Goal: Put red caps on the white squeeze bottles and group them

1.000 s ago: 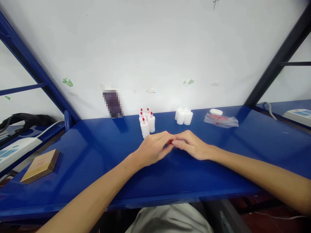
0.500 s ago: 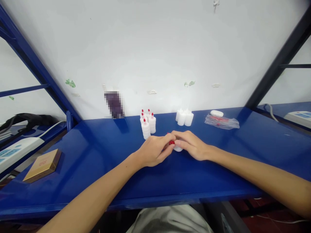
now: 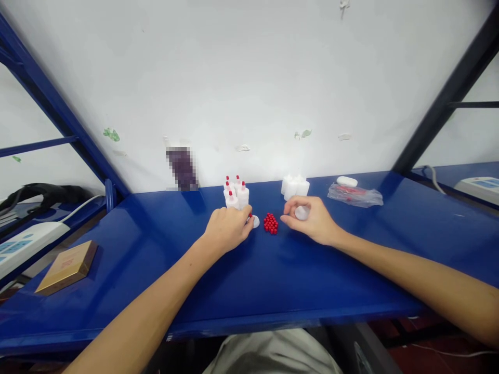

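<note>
My left hand [image 3: 228, 228] is closed, with thumb and fingers pinched around a white bottle [image 3: 255, 222] with a red cap. The fingers cover most of this bottle; only a bit of red and a rounded white part show. Just behind that hand stand several white bottles with red tips [image 3: 242, 196]. My right hand [image 3: 312, 221] curls around another white bottle [image 3: 301, 212], partly hidden by the fingers, and no red shows on it. Between the hands lies a tight cluster of small red caps [image 3: 270, 223] on the blue table [image 3: 280, 280].
More white bottles [image 3: 295, 187] without red tips stand by the wall behind my right hand. A white rounded object [image 3: 346, 181] and a clear plastic bag [image 3: 355, 194] with red contents lie at right. At left are a golden box [image 3: 68, 266] and a power strip [image 3: 29, 241].
My hands were together over a red cap and a white bottle. They have come apart, the left moving left with the red-capped bottle, which uncovers the cluster of red caps.
</note>
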A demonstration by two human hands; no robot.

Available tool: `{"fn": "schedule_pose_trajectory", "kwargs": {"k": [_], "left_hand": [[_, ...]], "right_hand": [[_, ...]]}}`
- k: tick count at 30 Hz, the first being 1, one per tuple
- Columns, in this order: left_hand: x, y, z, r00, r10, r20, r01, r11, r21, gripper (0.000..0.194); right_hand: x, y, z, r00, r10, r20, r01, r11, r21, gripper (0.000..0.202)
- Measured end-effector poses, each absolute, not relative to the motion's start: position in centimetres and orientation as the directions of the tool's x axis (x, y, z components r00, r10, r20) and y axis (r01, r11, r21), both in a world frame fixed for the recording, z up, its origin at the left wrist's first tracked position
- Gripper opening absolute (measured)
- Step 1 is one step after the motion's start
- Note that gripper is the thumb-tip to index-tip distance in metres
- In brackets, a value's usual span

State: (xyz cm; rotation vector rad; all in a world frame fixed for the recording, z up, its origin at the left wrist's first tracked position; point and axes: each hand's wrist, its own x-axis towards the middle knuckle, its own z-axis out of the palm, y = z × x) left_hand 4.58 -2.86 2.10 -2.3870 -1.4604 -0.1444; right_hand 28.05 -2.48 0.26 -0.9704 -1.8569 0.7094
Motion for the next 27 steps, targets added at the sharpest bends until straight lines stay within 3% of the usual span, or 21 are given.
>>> {"fn": "schedule_pose_trajectory", "kwargs": {"k": [3,5,13,17,22,24,27], "left_hand": [[4.6,-2.8,2.2,0.423,0.869,0.258,0.899,-0.365,-0.244,0.029],[4.5,-2.7,2.2,0.397,0.879,0.264,0.908,-0.334,-0.253,0.030],[4.3,-2.5,1.9,0.344,0.898,0.275,0.923,-0.269,-0.276,0.033],[4.6,-2.7,2.1,0.366,0.891,0.267,0.922,-0.308,-0.236,0.032],[5.2,-3.5,2.2,0.465,0.868,0.176,0.873,-0.416,-0.256,0.029],[5.3,-3.7,2.2,0.473,0.868,0.153,0.864,-0.424,-0.271,0.030],[5.3,-3.7,2.1,0.462,0.875,0.143,0.866,-0.411,-0.284,0.032]], "right_hand": [[28.6,-2.2,0.2,-0.267,0.810,0.522,0.134,0.567,-0.813,0.023],[28.7,-1.9,0.2,-0.267,0.825,0.498,0.100,0.538,-0.837,0.023],[27.6,-1.9,-0.1,-0.331,0.882,0.335,0.319,0.439,-0.840,0.034],[27.7,-2.1,0.0,-0.255,0.868,0.425,0.412,0.495,-0.765,0.033],[28.3,-2.1,0.2,-0.279,0.833,0.477,0.329,0.550,-0.768,0.024],[28.3,-2.1,0.2,-0.351,0.816,0.459,0.393,0.573,-0.719,0.019],[28.0,-2.2,0.2,-0.521,0.753,0.403,0.529,0.655,-0.540,0.008]]}}
